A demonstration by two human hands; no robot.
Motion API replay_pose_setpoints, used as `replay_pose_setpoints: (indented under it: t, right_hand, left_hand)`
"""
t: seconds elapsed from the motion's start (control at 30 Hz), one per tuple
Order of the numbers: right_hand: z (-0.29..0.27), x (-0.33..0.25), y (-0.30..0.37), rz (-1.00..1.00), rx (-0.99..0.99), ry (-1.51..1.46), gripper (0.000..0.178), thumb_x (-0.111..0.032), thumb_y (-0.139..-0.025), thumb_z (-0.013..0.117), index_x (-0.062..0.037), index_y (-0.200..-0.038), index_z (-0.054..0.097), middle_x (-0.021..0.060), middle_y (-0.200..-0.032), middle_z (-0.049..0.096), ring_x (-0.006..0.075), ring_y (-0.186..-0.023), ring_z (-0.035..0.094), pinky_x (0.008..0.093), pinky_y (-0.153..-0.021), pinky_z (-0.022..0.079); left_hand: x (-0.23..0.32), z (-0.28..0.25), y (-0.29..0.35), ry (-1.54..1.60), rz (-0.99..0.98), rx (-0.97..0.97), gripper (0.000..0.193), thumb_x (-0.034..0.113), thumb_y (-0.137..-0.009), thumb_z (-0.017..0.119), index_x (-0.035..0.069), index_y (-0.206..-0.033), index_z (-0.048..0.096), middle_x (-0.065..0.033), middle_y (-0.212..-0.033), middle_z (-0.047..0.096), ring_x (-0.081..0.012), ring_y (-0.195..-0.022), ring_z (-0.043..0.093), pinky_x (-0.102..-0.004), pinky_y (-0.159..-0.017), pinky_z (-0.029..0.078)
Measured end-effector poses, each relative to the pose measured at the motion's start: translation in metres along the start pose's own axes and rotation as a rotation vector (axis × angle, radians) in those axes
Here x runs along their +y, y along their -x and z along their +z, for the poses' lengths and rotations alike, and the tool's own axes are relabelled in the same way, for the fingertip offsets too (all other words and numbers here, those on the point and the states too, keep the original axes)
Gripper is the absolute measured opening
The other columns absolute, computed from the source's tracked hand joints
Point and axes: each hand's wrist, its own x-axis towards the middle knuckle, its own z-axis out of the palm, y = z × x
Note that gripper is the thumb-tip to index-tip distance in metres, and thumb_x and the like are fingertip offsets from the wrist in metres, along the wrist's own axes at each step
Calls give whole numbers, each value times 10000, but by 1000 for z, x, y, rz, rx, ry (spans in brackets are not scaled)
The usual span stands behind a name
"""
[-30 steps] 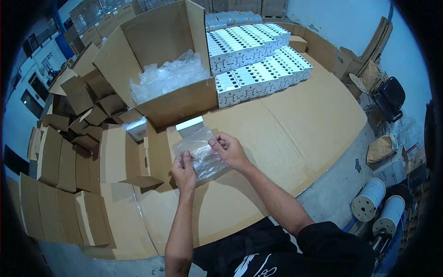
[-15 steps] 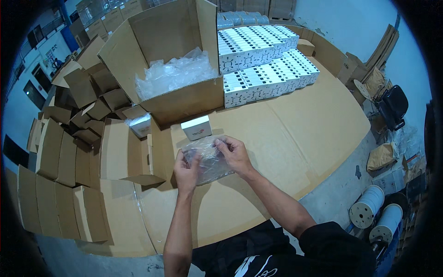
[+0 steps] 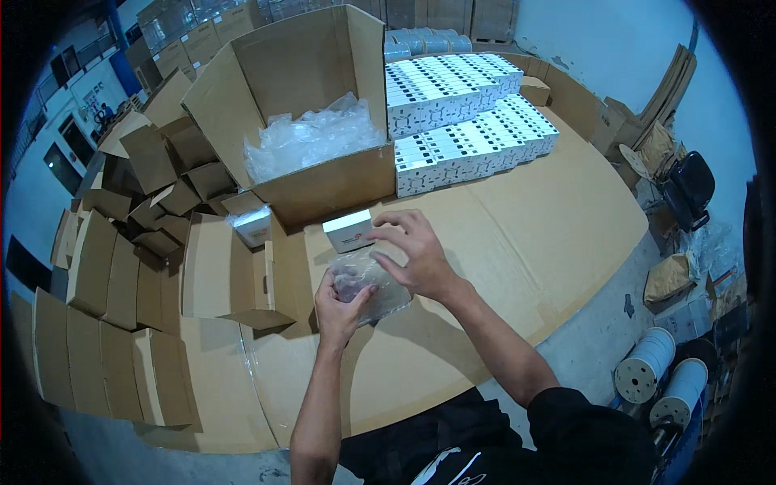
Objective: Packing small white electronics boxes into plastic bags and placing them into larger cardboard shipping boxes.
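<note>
My left hand (image 3: 340,307) grips a clear plastic bag (image 3: 388,301) by its left side, thumb on top, above the cardboard-covered table. My right hand (image 3: 419,257) is off the bag, its fingers spread and curved, beside the right end of a small white box (image 3: 347,231). I cannot tell whether its fingertips touch the box. The box rests just beyond the bag, in front of a large open carton (image 3: 327,184) that holds a heap of clear plastic bags (image 3: 315,139).
An open brown carton (image 3: 222,279) on the left holds a plastic-wrapped white box (image 3: 252,226). More open cartons (image 3: 101,259) crowd the far left. White patterned boxes (image 3: 453,153) stand in stacked rows at the back. Cable spools (image 3: 644,364) sit on the floor at right.
My right hand has let go of the bag and moved up and right toward the small white box, its fingers opening. My left hand keeps hold of the bag.
</note>
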Motion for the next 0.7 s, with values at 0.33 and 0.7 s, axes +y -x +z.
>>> replay_pose_setpoints:
  t: [0.33, 0.7]
  right_hand:
    - [19, -6, 2, -68, -77, 51, 179, -95, -782, 805, -97, -922, 693, 59, -1147, 640, 294, -1118, 583, 424, -972, 469]
    - [0, -4, -23, -116, -496, -164, 116, -150, -823, 721, -76, -878, 652, 93, -838, 682, 275, -825, 651, 387, -847, 435]
  left_hand:
    - [2, -1, -3, -135, 85, 19, 365, 57, -800, 855, 22, -1076, 619, -46, -954, 703, -130, -897, 668, -301, -808, 544]
    - [-2, -3, -4, -213, 35, 60, 361, 36, -800, 839, 32, -1088, 621, -57, -996, 697, -156, -928, 664, -312, -824, 532]
